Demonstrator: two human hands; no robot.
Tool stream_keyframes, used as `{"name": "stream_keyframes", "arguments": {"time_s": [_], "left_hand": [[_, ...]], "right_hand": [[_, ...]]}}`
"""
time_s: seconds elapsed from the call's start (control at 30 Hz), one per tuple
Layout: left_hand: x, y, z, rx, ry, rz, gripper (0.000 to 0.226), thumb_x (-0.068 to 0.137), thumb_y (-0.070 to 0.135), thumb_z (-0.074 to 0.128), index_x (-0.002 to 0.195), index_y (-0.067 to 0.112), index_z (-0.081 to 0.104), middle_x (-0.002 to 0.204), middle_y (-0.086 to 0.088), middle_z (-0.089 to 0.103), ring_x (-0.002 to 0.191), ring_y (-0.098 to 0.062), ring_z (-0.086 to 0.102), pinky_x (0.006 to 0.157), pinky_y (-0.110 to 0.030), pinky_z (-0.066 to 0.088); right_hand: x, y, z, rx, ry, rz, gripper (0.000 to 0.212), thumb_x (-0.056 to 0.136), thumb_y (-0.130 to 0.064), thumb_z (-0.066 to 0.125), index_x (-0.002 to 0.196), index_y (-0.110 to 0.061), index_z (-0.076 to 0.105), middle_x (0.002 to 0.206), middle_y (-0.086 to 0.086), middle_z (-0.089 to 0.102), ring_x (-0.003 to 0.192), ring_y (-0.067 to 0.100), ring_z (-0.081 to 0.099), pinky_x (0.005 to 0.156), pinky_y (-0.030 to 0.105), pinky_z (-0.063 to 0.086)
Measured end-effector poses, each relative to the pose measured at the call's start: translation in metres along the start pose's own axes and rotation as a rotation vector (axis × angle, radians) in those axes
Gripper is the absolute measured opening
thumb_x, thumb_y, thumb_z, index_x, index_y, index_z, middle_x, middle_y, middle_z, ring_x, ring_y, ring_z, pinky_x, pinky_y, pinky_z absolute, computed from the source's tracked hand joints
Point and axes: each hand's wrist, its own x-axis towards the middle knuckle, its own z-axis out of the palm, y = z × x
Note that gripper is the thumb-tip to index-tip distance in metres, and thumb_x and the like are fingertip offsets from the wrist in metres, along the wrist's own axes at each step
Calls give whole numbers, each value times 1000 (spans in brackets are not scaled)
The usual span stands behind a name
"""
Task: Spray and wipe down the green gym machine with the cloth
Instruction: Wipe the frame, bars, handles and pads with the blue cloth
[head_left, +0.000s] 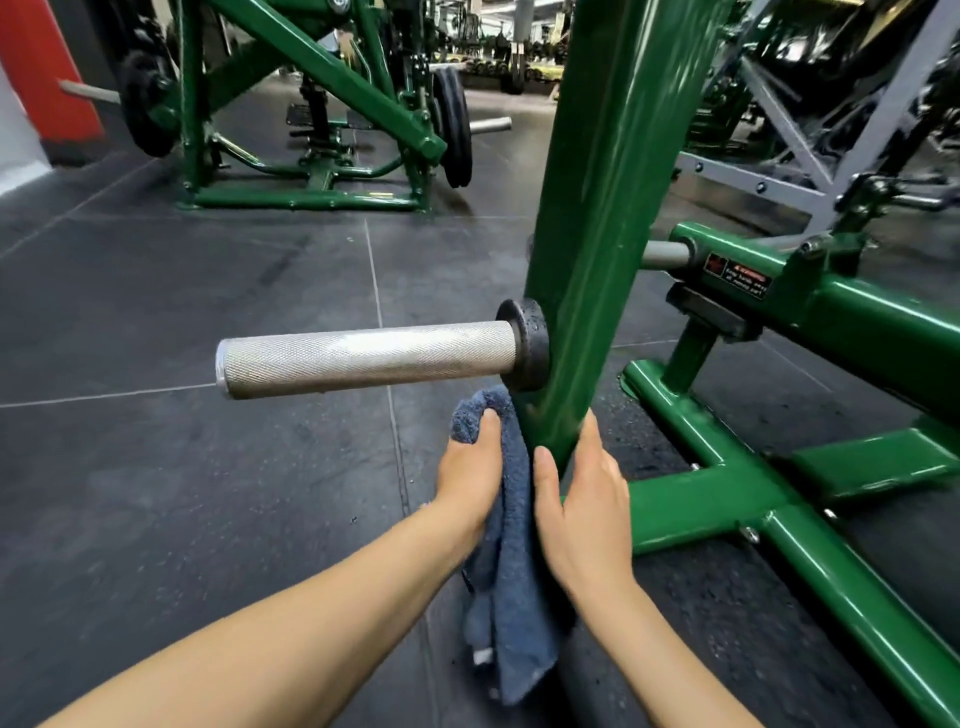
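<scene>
Your left hand (467, 467) pinches the blue cloth (511, 545) against the green post (582, 291) at six o'clock, your right hand (582, 493) cups it open-fingered; rising, your knuckles could strike the steel peg (363, 358) overhead.

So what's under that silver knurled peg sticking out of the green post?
Below the peg: dark floor tiles, and near the post the left hand pressing the blue cloth. The post's surface behind the cloth is hidden.

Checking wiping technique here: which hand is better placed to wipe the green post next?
Left. The left hand holds the blue cloth against the green post just below the silver peg. The right hand only rests bare on the post.
</scene>
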Motion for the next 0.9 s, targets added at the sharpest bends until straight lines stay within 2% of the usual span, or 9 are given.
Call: {"name": "stream_keyframes", "arguments": {"time_s": [0.1, 0.3, 0.37, 0.43, 0.57, 0.63, 0.7, 0.8, 0.9], "left_hand": [[-21, 5, 2, -54, -29, 11, 55, 78, 61, 49, 116, 22, 63, 106, -3, 71, 98, -24, 67, 97, -40, 50], [-53, 6, 9, -184, -96, -68, 78, 56, 72, 58, 115, 23, 67, 103, -6, 73, 94, -28, 70, 93, -44, 53], [-75, 17, 9, -202, -171, -112, 58, 78, 61, 60, 113, 16, 68, 101, -11, 74, 93, -28, 71, 91, -44, 54], [-86, 22, 13, -198, -262, -155, 43, 92, 46, 55, 112, 9, 68, 103, -16, 72, 94, -29, 69, 89, -39, 55], [-111, 48, 30, -192, -450, -53, 53, 80, 41, 65, 119, 4, 64, 118, -19, 67, 110, -29, 64, 103, -41, 46], [-120, 62, 38, -170, -500, 94, 49, 77, 44, 62, 115, 13, 66, 112, -9, 70, 107, -22, 65, 103, -41, 46], [-122, 71, 38, -42, -337, 386, 35, 80, 40, 55, 105, 18, 66, 102, 7, 68, 95, -5, 62, 99, -29, 47], [-110, 77, 18, 233, 51, 960, 20, 80, 18, 42, 90, 13, 58, 87, 0, 60, 82, -18, 55, 77, -35, 46], [-84, 84, -16, 615, 275, 1232, 31, 70, 15, 34, 90, 13, 57, 95, -1, 58, 87, -24, 50, 76, -39, 39]], "right_hand": [[-3, -3, 1, 118, -39, 50, 75, 89, -57, 31, 152, -17, 22, 138, 6, 53, 124, 26, 48, 102, 41, 39], [-14, -10, -23, 515, -172, 148, 96, 64, -85, 49, 142, -31, 38, 138, -15, 51, 127, 0, 47, 109, 29, 38], [-23, -12, -35, 589, -191, 163, 85, 59, -83, 54, 130, -37, 45, 126, -25, 55, 115, -14, 50, 101, 13, 39], [-28, -12, -47, 679, -178, 138, 75, 59, -73, 61, 122, -32, 54, 114, -23, 64, 105, -12, 57, 91, 11, 44], [-18, -11, -85, 724, 101, 110, 44, 57, -51, 62, 93, -27, 66, 88, -16, 71, 76, 1, 64, 66, 11, 48], [-4, -18, -105, 694, 304, 75, 23, 62, -46, 61, 82, -34, 64, 77, -15, 67, 65, -2, 57, 61, 11, 45], [10, -33, -117, 671, 420, -10, 17, 72, -46, 60, 89, -43, 61, 84, -17, 65, 76, -3, 58, 69, 12, 45], [32, -62, -100, 465, 416, -147, 56, 78, -51, 56, 130, -30, 49, 131, 0, 53, 122, 14, 51, 101, 25, 39], [35, -76, -61, 322, 387, -145, 81, 75, -46, 55, 146, -27, 22, 152, 13, 28, 139, 26, 28, 113, 33, 23]]}}
